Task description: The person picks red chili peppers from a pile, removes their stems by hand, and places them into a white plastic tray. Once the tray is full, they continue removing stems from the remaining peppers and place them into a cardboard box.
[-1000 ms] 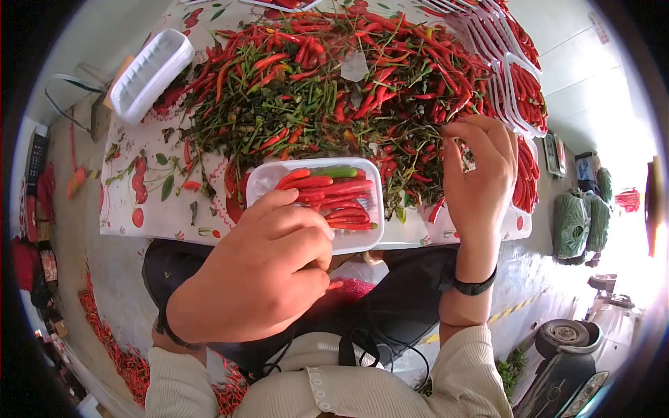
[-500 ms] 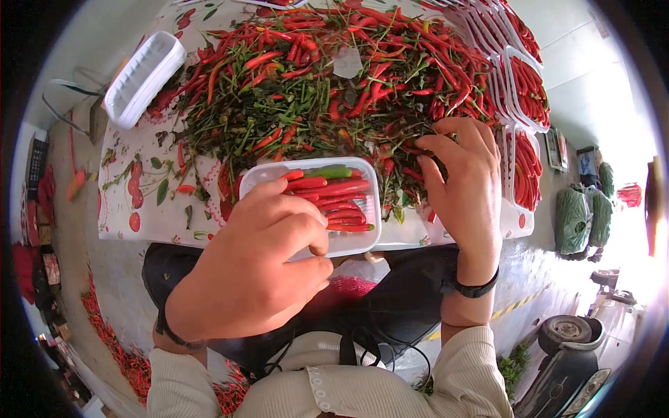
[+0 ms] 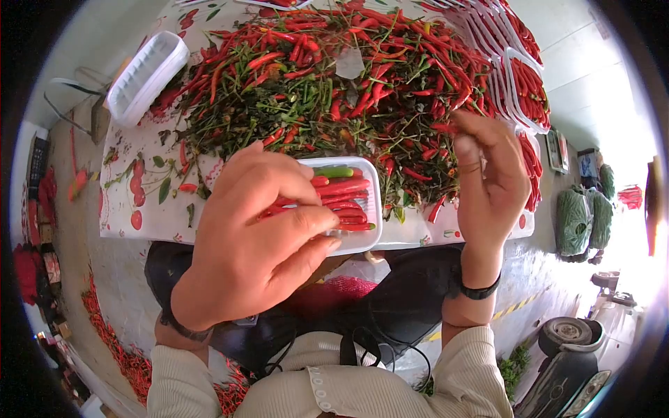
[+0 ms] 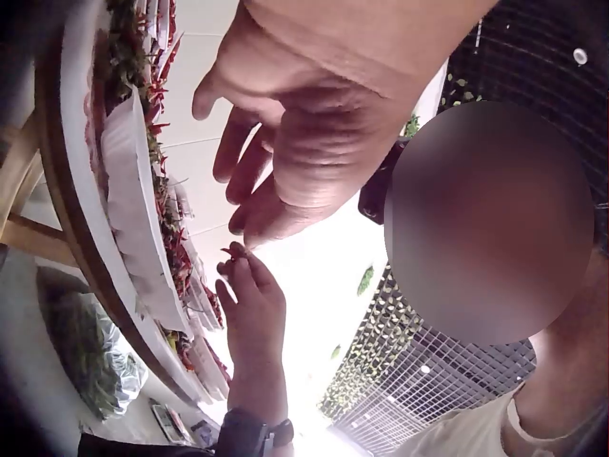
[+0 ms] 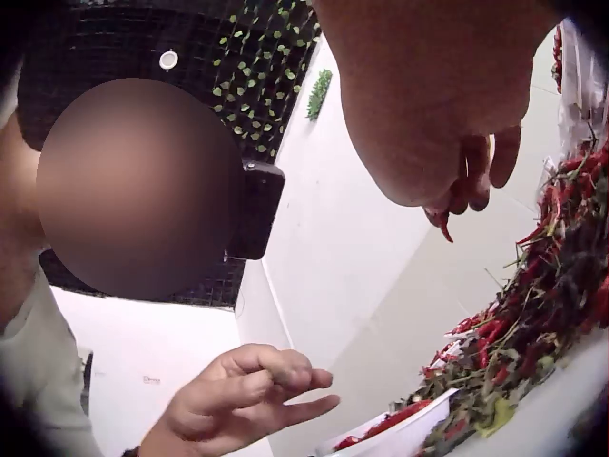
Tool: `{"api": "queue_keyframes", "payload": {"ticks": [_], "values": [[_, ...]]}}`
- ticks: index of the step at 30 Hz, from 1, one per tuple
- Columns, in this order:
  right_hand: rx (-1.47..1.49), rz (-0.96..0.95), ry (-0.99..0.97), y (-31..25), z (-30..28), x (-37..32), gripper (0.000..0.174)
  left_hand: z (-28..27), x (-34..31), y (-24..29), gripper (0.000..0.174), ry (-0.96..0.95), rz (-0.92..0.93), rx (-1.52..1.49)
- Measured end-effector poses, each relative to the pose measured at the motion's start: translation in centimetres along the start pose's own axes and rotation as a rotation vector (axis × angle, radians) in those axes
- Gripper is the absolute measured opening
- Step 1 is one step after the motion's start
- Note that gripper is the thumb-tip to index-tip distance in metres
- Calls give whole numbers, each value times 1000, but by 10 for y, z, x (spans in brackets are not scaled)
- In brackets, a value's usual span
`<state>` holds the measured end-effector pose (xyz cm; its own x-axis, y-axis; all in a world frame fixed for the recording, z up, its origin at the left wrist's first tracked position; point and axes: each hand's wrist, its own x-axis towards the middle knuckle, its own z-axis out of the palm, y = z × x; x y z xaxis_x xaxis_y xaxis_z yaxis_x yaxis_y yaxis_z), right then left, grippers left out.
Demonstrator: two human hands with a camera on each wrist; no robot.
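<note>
A white plastic tray (image 3: 359,244) lies at the table's near edge, holding several red chili peppers (image 3: 345,188) and a green one (image 3: 333,171). Over its left side hovers my left hand (image 3: 244,223), fingers loosely bent with nothing between them. My right hand (image 3: 496,174) is raised above the right part of the pile and pinches a red chili pepper (image 5: 444,226) between thumb and fingers; its tip points down in the right wrist view. Below and beyond it spreads the heap of chilies (image 3: 293,97) mixed with green stems and dark leaves.
Filled trays of chilies (image 3: 527,94) lean in a row along the table's right side. Stacked white trays (image 3: 146,76) stand at the back left. A scrap of clear plastic (image 3: 350,64) lies on the heap. More chilies (image 3: 125,348) are spread on the floor at left.
My right hand first reached down into the pile, then lifted away to the right with a red chili pepper. The left hand has shifted forward over the tray's left part.
</note>
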<state>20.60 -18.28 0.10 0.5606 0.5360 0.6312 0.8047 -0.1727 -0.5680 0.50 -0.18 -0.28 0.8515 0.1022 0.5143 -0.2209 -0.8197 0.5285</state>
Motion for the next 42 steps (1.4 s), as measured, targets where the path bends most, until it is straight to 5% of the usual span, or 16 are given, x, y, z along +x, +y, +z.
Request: {"api": "queue_keyframes", "payload": {"ticks": [7, 16, 28, 42], "values": [[375, -100, -202, -15, 15, -10, 19, 11, 2, -2, 40, 159, -79, 9], [621, -35, -347, -20, 15, -15, 21, 11, 8, 2, 33, 161, 29, 45], [350, -55, -335, -20, 10, -10, 20, 8, 8, 3, 18, 190, 36, 47], [530, -104, -409, -21, 10, -7, 14, 7, 8, -2, 17, 143, 8, -100]]}}
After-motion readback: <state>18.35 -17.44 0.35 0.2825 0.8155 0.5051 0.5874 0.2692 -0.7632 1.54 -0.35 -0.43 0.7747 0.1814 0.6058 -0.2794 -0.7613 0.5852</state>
